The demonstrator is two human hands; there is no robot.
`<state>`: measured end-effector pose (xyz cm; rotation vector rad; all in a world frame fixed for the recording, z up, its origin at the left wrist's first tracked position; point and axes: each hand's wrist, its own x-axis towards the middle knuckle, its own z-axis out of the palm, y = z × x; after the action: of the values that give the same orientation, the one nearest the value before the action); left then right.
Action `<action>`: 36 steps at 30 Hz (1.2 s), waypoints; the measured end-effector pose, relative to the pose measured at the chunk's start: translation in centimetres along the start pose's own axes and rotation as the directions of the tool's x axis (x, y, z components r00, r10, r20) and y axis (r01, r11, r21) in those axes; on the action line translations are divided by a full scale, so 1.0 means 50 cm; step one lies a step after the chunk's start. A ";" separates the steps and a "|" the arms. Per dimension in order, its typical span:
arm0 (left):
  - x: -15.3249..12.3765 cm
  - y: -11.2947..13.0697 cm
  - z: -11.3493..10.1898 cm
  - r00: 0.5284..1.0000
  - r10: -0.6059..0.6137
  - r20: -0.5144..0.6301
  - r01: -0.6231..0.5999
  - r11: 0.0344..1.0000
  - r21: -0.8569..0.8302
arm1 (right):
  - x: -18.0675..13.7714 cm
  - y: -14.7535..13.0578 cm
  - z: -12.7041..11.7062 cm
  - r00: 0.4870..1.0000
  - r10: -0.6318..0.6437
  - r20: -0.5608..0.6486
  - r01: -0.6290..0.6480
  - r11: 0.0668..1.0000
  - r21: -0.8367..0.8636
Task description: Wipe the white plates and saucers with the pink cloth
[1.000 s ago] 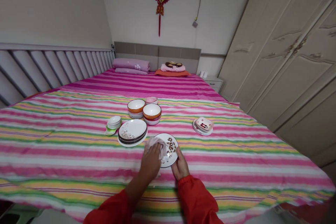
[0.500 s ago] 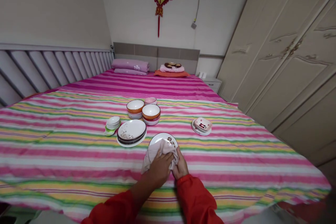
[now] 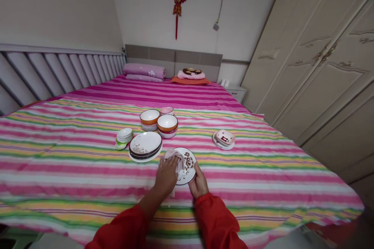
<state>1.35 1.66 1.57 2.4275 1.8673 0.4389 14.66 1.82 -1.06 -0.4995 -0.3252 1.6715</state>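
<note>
A white plate (image 3: pixel 187 165) with a dark rim and a brown flower pattern is held low over the striped cloth. My right hand (image 3: pixel 199 182) grips its right edge, thumb on top and fingers underneath. My left hand (image 3: pixel 168 175) presses a pale pink cloth (image 3: pixel 174 156) against the plate's left side; the fingers lie over the cloth and partly hide it. Just left of the plate is a stack of oval plates (image 3: pixel 145 144) with dark rims.
Stacked bowls (image 3: pixel 167 123) stand behind the plates. Small white dishes (image 3: pixel 124 134) sit on a green one at the left. A square patterned dish (image 3: pixel 224 137) rests on small plates at the right. The striped cloth (image 3: pixel 263 171) covers the bed; a wardrobe (image 3: pixel 315 66) stands at right.
My left hand and the cloth have moved left across the plate, uncovering its flower pattern. My right hand still grips the right edge.
</note>
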 end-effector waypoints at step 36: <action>-0.059 -0.009 0.011 0.999 0.042 -0.005 -0.041 0.996 0.081 | -0.001 0.001 -0.001 1.000 -0.012 0.000 0.012 0.999 0.046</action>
<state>0.36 -0.94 0.38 2.5234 1.8762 0.3820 14.64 1.78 -1.13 -0.4620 -0.2885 1.6636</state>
